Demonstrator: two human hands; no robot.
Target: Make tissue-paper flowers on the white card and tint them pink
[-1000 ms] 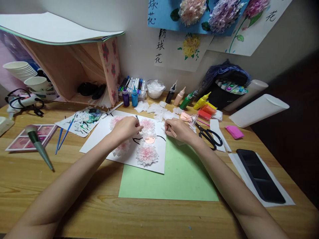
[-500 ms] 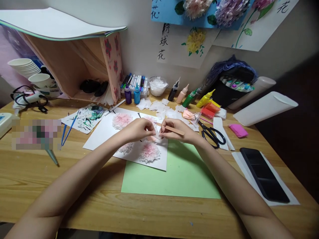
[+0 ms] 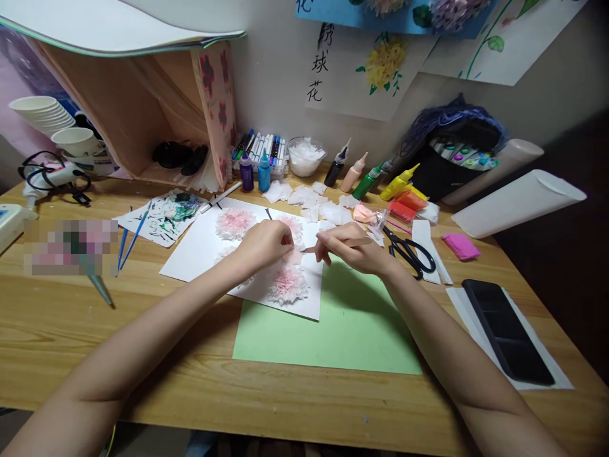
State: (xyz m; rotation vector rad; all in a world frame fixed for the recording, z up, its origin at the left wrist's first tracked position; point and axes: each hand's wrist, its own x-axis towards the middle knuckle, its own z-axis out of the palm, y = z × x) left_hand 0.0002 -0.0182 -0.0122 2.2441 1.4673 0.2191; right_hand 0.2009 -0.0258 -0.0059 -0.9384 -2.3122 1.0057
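Note:
My left hand (image 3: 266, 244) is closed in a pinch on a small pale pink piece of tissue paper (image 3: 294, 256), above the white sheet. To its right, my right hand (image 3: 351, 249) grips a slim brown stick (image 3: 358, 242); the narrow tip points left at the tissue, and I cannot tell whether they touch. Ruffled pink and white paper flowers lie on the white sheet (image 3: 190, 263), one at the upper left (image 3: 235, 224) and one below my hands (image 3: 287, 284). My left hand and forearm partly cover the others.
Green paper (image 3: 328, 343) lies under the white sheet's corner. Loose tissue squares (image 3: 304, 197) are scattered behind. Black scissors (image 3: 410, 254) and a black case (image 3: 507, 333) lie on the right. Paint bottles (image 3: 352, 172) stand at the back; brushes (image 3: 136, 240) lie left.
My right hand has drawn a little away from my left, and the stick has turned so its tip points at the tissue. The view has shifted slightly.

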